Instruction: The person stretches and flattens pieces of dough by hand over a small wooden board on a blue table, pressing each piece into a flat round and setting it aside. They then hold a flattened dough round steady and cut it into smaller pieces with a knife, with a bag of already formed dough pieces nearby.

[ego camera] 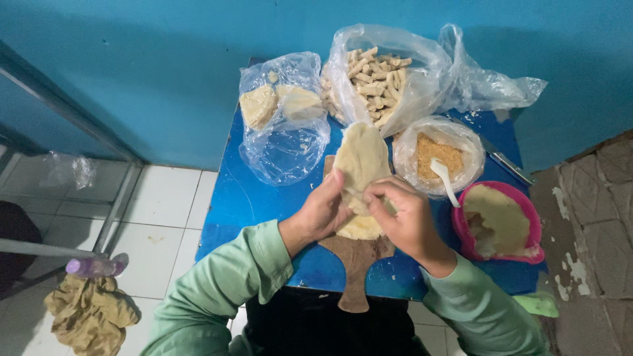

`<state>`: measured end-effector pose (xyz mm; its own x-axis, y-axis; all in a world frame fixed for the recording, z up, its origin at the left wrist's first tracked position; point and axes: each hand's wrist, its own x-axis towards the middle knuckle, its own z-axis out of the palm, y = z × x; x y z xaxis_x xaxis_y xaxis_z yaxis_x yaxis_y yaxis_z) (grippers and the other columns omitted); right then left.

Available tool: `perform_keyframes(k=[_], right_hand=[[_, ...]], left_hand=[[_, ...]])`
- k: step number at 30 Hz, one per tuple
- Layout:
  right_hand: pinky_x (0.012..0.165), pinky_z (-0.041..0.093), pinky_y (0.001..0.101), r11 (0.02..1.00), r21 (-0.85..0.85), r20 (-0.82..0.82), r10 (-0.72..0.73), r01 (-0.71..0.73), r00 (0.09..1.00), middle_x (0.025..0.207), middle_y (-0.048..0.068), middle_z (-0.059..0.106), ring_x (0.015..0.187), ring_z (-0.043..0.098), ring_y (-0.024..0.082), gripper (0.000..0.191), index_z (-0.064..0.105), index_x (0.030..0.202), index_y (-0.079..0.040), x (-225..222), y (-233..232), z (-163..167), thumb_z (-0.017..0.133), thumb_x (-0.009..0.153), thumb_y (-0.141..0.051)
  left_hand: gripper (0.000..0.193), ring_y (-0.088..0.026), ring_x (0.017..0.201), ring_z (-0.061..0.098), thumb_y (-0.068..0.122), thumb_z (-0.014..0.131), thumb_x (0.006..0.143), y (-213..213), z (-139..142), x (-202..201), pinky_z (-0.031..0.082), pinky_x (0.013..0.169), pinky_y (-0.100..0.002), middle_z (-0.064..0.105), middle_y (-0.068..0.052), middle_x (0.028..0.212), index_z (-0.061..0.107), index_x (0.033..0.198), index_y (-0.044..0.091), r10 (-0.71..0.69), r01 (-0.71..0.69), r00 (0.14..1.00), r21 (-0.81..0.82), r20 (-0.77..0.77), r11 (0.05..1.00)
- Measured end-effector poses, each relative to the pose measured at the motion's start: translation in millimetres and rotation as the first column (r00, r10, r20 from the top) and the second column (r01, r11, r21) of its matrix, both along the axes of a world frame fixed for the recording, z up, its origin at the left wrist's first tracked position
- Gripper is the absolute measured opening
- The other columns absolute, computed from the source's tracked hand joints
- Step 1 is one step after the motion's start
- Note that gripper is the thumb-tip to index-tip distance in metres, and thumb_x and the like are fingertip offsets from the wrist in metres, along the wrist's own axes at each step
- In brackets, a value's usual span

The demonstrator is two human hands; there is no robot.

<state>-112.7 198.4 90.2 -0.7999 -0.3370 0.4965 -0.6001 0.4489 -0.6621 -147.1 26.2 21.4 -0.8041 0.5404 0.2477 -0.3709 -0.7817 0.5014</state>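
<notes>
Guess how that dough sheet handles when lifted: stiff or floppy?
Probably floppy: the dough sheet bends over the hands rather than holding flat. Likely soft and tearable, since it looks thin at the far end. Possibly tacky, as it clings to the fingers, though that is hard to confirm.

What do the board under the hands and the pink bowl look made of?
Board: likely wood, matte brown, with a carved paddle handle. Pink bowl: probably plastic, with a smooth, bright, uniform rim. Both hands hold a soft pale dough sheet.
</notes>
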Motion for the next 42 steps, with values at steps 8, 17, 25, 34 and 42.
perform_keyframes(k=[8,17,25,34,42], right_hand=[[0.069,0.052,0.0268,0.997,0.019,0.071,-0.069,0.068,0.995,0.087,0.007,0.068,0.077,0.066,0.013,0.006,0.069,0.100,0.000,-4,2,-8,0.070,0.096,-0.005],[0.065,0.050,0.0279,0.998,0.062,0.138,0.016,-0.025,0.990,0.087,0.005,0.064,0.071,0.063,0.015,0.006,0.071,0.098,-0.003,-6,1,-2,0.072,0.092,-0.006],[0.066,0.050,0.0283,0.998,0.065,0.103,0.019,-0.026,0.995,0.087,0.005,0.065,0.073,0.064,0.016,0.007,0.071,0.099,-0.004,-4,2,-8,0.072,0.092,-0.006],[0.061,0.046,0.0258,0.976,-0.148,0.367,-0.097,0.161,0.925,0.085,0.004,0.061,0.070,0.055,0.009,0.008,0.067,0.105,-0.002,-14,16,-31,0.065,0.100,-0.008],[0.120,0.034,0.0412,0.999,0.041,-0.157,0.032,-0.026,0.987,0.145,0.024,0.052,0.140,0.047,0.034,0.052,0.050,0.140,0.005,-8,9,-8,0.064,0.098,-0.021]], left_hand=[[0.088,-0.022,0.138,0.049,-0.009,0.051,0.088,-4,-6,2,0.042,0.112,-0.038,0.045,-0.010,0.152,0.015,0.165,0.014,0.026,-0.041,0.997,-0.221,-0.071,0.974],[0.091,-0.021,0.143,0.046,-0.012,0.048,0.086,-1,-13,3,0.039,0.117,-0.035,0.042,-0.010,0.157,0.014,0.167,0.010,0.061,-0.083,0.991,-0.193,-0.116,0.978],[0.088,-0.016,0.143,0.041,-0.015,0.051,0.093,-3,-2,6,0.036,0.118,-0.033,0.039,-0.007,0.157,0.011,0.167,0.012,0.051,-0.114,0.973,-0.278,-0.224,0.954],[0.103,-0.018,0.131,0.051,-0.018,0.041,0.077,-4,2,4,0.043,0.097,-0.031,0.042,-0.009,0.158,0.012,0.170,0.015,0.052,-0.074,0.994,-0.235,-0.096,0.969],[0.078,-0.021,0.138,0.051,-0.006,0.051,0.094,-1,-5,-1,0.043,0.115,-0.039,0.048,-0.009,0.151,0.021,0.165,0.010,0.120,-0.119,0.993,-0.131,0.002,0.984]])
